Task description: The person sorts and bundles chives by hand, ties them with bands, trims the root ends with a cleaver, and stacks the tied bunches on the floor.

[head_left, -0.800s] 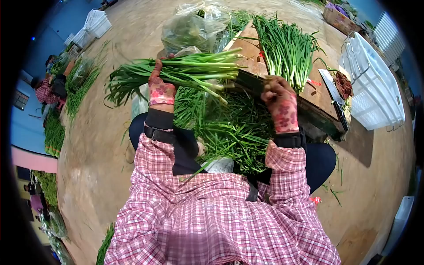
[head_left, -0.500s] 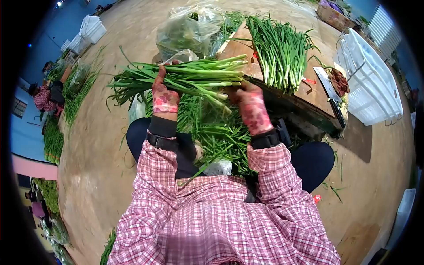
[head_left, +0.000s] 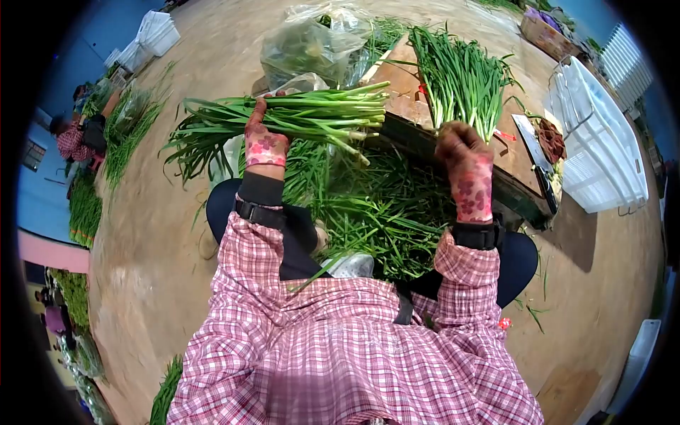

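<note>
My left hand [head_left: 266,136], in a pink flower-patterned glove or cuff, is closed around a bunch of garlic greens [head_left: 326,113]. The bunch lies sideways, with pale cut ends to the right and leaves drooping left. My right hand [head_left: 464,145] has its fingers curled in at the pale ends of a pile of garlic greens [head_left: 464,78] on the low wooden board [head_left: 397,81]. Whether anything is pinched in those fingers is hidden. Between my knees lies a heap of loose green leaves [head_left: 375,219].
A cleaver [head_left: 531,145] rests on the board's right side beside a brown cloth [head_left: 550,139]. White plastic crates [head_left: 598,149] stand to the right. A clear plastic bag [head_left: 308,53] sits behind the bunch. Other people [head_left: 73,142] work at the far left among more greens.
My right hand has left the cut ends of the held bunch and moved right to the pile on the board. My left hand still holds the bunch, almost unmoved.
</note>
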